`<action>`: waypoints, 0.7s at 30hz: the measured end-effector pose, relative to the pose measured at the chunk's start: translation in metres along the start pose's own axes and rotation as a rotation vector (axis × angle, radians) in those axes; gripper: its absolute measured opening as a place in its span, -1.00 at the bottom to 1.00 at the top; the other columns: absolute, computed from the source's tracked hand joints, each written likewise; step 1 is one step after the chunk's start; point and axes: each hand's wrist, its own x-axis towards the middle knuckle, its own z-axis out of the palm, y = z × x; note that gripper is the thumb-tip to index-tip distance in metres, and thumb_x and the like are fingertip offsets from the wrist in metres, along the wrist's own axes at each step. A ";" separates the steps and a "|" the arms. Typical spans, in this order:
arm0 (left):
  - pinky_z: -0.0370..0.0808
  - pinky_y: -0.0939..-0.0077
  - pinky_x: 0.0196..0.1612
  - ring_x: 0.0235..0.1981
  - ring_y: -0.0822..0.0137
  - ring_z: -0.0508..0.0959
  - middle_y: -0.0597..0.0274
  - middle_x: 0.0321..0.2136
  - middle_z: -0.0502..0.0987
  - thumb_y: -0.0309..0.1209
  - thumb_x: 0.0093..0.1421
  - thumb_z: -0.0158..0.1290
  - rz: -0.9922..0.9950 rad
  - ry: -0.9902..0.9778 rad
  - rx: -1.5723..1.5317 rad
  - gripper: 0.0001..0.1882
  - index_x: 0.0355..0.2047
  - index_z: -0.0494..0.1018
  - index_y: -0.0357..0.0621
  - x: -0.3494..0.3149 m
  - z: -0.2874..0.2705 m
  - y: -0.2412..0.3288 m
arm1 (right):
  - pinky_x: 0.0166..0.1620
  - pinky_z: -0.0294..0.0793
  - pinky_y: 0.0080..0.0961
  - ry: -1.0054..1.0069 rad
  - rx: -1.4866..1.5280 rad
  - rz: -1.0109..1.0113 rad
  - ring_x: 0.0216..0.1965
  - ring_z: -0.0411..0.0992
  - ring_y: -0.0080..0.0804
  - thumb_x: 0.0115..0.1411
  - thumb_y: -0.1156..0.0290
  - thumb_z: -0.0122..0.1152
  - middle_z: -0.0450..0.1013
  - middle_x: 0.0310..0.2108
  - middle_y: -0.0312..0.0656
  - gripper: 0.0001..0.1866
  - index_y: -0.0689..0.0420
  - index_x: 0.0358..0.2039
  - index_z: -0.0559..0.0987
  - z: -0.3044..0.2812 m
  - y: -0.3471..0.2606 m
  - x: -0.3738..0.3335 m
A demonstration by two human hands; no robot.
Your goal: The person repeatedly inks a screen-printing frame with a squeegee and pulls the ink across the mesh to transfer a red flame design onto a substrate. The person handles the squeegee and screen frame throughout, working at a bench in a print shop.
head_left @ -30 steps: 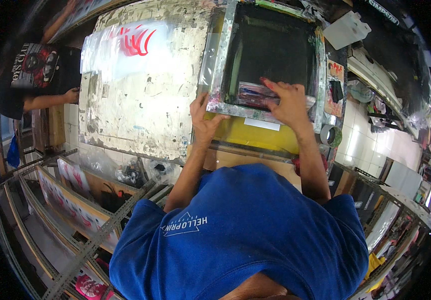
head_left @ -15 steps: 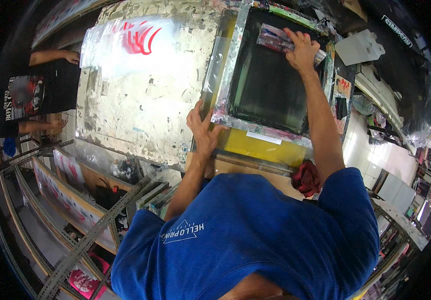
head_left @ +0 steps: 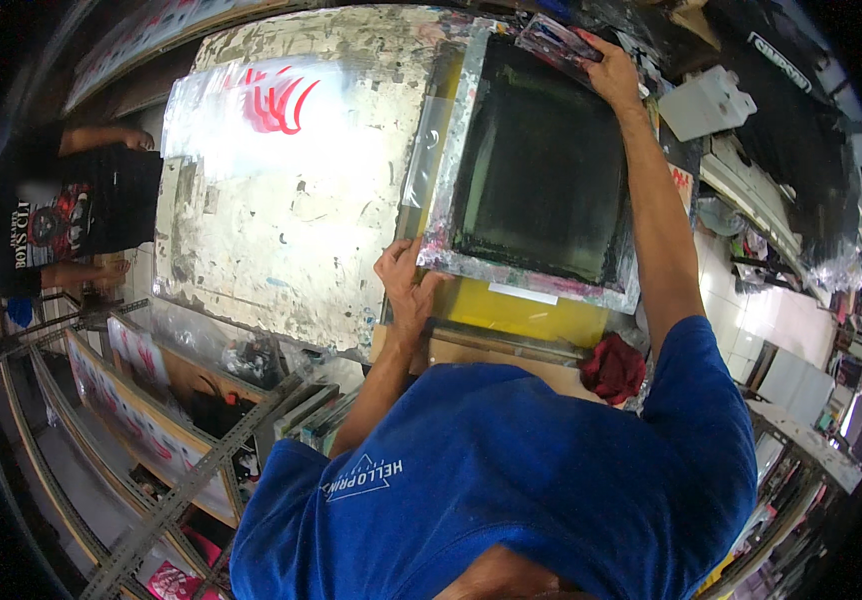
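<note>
Now the squeegee (head_left: 551, 38) is at the screen's far end, under the right hand (head_left: 614, 70), whose fingers are curled round its right end. Half a second ago it lay on the mesh (head_left: 546, 160), and before that at the near rim; so the stroke has probably run its length. The mesh lies bare, nearer the body than that hand. The left hand (head_left: 409, 285) is at the frame's (head_left: 541, 280) near-left corner, thumb and fingers parted about it; whether they clamp it cannot be told. Just right of that hand, a yellow sheet (head_left: 511, 320) shows below the frame. The squeegee's working edge is hard to make out, the right hand and squeegee cover part of the far rim, and whatever lies beneath the mesh is hidden.
</note>
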 end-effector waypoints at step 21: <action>0.38 0.27 0.08 0.01 0.23 0.48 -0.02 0.03 0.50 -0.42 0.25 0.18 0.043 0.264 -0.606 -0.44 0.20 0.31 -0.37 0.137 -0.030 0.110 | -0.45 0.35 -0.47 0.330 -0.109 -0.433 -0.58 0.39 -0.38 -0.04 0.28 0.19 0.60 -0.47 -0.12 -0.53 0.14 -0.08 0.68 -0.205 -0.185 -0.131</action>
